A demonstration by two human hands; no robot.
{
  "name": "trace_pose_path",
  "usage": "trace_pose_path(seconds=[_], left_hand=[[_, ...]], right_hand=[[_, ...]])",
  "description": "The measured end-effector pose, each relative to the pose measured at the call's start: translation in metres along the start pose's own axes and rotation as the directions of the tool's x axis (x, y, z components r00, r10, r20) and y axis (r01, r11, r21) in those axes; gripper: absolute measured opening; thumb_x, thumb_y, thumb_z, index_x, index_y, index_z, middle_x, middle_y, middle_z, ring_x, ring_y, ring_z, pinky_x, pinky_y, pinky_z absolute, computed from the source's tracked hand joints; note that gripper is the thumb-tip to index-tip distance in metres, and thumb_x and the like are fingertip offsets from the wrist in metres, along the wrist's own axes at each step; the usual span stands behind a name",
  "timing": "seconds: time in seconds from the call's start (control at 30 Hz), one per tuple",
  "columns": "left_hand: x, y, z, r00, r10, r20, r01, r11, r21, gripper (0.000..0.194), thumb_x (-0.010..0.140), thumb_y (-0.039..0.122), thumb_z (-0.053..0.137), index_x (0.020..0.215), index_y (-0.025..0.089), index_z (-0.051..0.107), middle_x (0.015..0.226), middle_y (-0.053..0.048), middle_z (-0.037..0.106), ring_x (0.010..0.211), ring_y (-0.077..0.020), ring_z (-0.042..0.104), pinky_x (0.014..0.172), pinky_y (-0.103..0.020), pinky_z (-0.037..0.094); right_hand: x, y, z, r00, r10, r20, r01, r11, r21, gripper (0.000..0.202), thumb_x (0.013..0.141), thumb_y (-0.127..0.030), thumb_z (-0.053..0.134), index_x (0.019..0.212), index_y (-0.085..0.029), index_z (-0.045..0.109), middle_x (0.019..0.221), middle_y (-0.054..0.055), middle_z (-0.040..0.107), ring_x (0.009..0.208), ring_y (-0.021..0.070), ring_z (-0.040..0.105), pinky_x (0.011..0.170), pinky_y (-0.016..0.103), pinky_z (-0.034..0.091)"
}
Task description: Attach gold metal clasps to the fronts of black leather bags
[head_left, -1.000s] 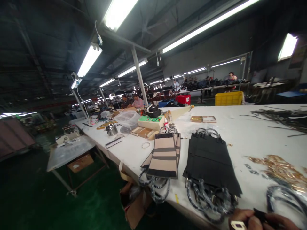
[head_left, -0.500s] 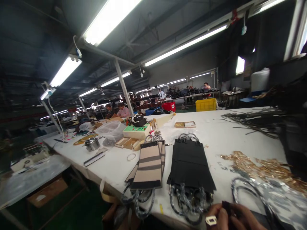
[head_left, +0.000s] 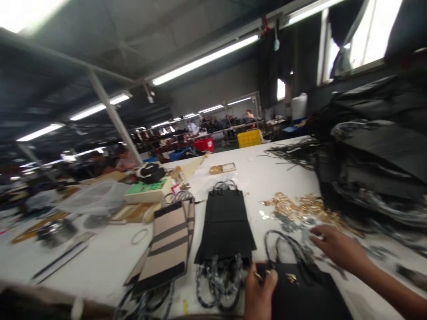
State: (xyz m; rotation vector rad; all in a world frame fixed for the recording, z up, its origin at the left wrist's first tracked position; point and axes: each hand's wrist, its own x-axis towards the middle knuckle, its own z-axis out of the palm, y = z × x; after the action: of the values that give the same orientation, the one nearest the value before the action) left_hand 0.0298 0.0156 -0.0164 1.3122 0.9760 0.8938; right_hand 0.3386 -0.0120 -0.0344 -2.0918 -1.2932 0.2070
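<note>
My left hand (head_left: 260,291) grips the upper left edge of a black bag panel (head_left: 307,295) at the bottom right, with a small gold piece by its fingers. Another gold piece (head_left: 291,278) lies on the panel. Dark handles (head_left: 287,240) in clear wrap rise from its top edge. My right hand (head_left: 328,242) reaches over the table beside a pile of gold metal pieces (head_left: 300,206), its fingers apart and nothing seen between them. Left of my left hand lies a stack of black panels (head_left: 227,224) with wrapped handles.
Beige and black striped panels (head_left: 170,242) lie further left, near a green-topped machine (head_left: 148,189) and a blurred metal pot (head_left: 56,232). A small gold tray (head_left: 222,168) sits farther back. Dark wrapped bags (head_left: 376,164) are heaped at the right. People sit in the background.
The view has swung right. My hands, close together at the bottom edge before, are now apart: the left on the black panel, the right out toward the gold pieces. More of the black panel shows.
</note>
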Motion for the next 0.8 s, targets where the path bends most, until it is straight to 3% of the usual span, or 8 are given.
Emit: trace_pose_path(seconds=[0.13,0.3,0.5,0.63,0.8], left_hand=[[0.014,0.008,-0.001,0.996,-0.081,-0.040,0.083,0.995,0.059,0.064,0.075,0.074,0.071,0.109,0.020,0.075,0.104,-0.011,0.079,0.111,-0.0346,0.069,0.103,-0.044,0.052],[0.021,-0.002,-0.004,0.982,-0.175,-0.067,0.179,0.981,0.070,0.064,0.075,0.073,0.072,0.113,0.022,0.074,0.108,-0.009,0.079,0.118,-0.0363,0.068,0.103,-0.045,0.052],[0.016,0.004,-0.001,0.988,-0.142,-0.064,0.146,0.987,0.066,0.061,0.077,0.071,0.072,0.111,0.022,0.075,0.108,-0.010,0.080,0.107,-0.0334,0.072,0.098,-0.041,0.053],[0.013,0.011,0.000,0.989,-0.142,-0.031,0.144,0.988,0.049,0.060,0.079,0.068,0.072,0.117,0.021,0.074,0.110,-0.010,0.080,0.108,-0.0330,0.072,0.097,-0.040,0.053],[0.010,0.012,0.003,0.985,-0.173,-0.015,0.170,0.980,-0.099,0.056,0.080,0.065,0.074,0.116,0.022,0.073,0.107,-0.010,0.080,0.101,-0.0322,0.074,0.093,-0.043,0.056]], right_hand=[[0.032,-0.018,-0.005,0.998,0.002,0.060,0.007,0.987,-0.159,0.028,0.094,-0.031,0.054,0.107,-0.024,0.077,0.117,0.012,0.075,0.099,0.0286,0.069,0.078,0.036,0.047],[0.067,-0.029,0.012,0.997,-0.037,0.067,0.048,0.984,-0.172,0.028,0.098,-0.032,0.054,0.115,-0.026,0.076,0.123,0.009,0.070,0.100,0.0256,0.066,0.077,0.035,0.044],[0.095,-0.029,0.032,0.997,-0.031,0.074,0.042,0.988,-0.151,0.023,0.094,-0.031,0.059,0.092,-0.021,0.079,0.106,0.011,0.070,0.091,0.0234,0.062,0.071,0.032,0.040],[0.096,-0.023,0.029,0.998,-0.057,0.036,0.060,0.996,-0.066,0.026,0.094,-0.033,0.057,0.082,-0.021,0.077,0.100,0.009,0.070,0.087,0.0232,0.063,0.074,0.033,0.043],[0.064,-0.012,0.015,0.997,-0.065,-0.041,0.070,0.986,0.151,0.034,0.096,-0.049,0.055,0.105,-0.026,0.078,0.112,0.008,0.072,0.098,0.0245,0.068,0.088,0.036,0.051]])
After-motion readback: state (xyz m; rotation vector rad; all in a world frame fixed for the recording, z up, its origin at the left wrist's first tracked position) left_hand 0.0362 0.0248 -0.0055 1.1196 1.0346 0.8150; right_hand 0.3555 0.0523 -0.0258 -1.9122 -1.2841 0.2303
